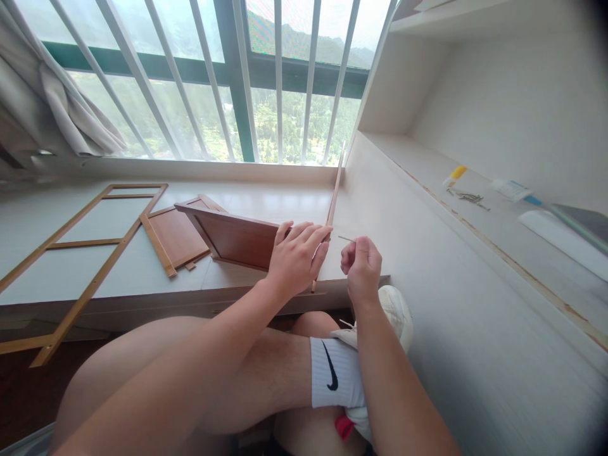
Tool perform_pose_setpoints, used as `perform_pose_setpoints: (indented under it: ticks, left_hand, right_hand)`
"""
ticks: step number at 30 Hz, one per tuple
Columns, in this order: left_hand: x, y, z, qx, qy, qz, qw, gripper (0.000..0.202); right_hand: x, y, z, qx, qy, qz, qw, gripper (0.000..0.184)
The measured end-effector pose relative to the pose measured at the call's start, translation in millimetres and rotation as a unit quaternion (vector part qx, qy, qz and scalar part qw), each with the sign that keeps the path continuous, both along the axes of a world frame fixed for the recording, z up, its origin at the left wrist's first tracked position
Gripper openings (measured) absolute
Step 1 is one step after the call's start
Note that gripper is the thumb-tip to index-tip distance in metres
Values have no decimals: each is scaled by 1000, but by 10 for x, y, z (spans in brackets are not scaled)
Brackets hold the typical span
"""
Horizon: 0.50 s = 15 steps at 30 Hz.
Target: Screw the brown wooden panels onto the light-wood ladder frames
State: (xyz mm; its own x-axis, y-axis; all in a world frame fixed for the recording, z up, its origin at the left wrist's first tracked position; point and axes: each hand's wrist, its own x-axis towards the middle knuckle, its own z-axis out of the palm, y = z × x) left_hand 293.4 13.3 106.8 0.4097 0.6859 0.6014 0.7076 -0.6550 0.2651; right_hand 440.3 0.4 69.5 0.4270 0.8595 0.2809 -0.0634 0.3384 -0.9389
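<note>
My left hand rests over the right end of a reddish-brown wooden panel, fingers bent across its edge, steadying it as it stands tilted on the white ledge. In a pinch, my right hand has a thin metal rod that points left toward the panel's end; whether it is a screw or a hex key I cannot tell. Just right of the panel, partly behind my left fingers, a narrow wooden strip lies along the ledge. Another wooden panel lies flat behind the tilted one.
A ladder-like wooden frame extends past the front of the white ledge. On the right shelf are several screws, a yellow-capped item and a white elongated object. White bars cross the window behind; my legs are below.
</note>
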Motion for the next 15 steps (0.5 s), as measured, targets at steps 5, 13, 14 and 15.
perform_pose_setpoints:
  ticks: [5, 13, 14, 15]
  left_hand:
    - [4, 0, 1, -1, 2, 3, 1000, 35]
    - [1, 0, 3, 5, 6, 3, 1000, 35]
    - [1, 1, 1, 5, 6, 3, 1000, 35]
    - [2, 2, 0, 5, 6, 3, 1000, 35]
  right_hand:
    - [62, 16, -29, -15, -16, 16, 1000, 33]
    - [68, 47, -115, 9, -83, 4, 996, 32]
    - [65, 46, -115, 13, -91, 0, 996, 32]
    - [62, 46, -115, 17, -99, -4, 995, 32]
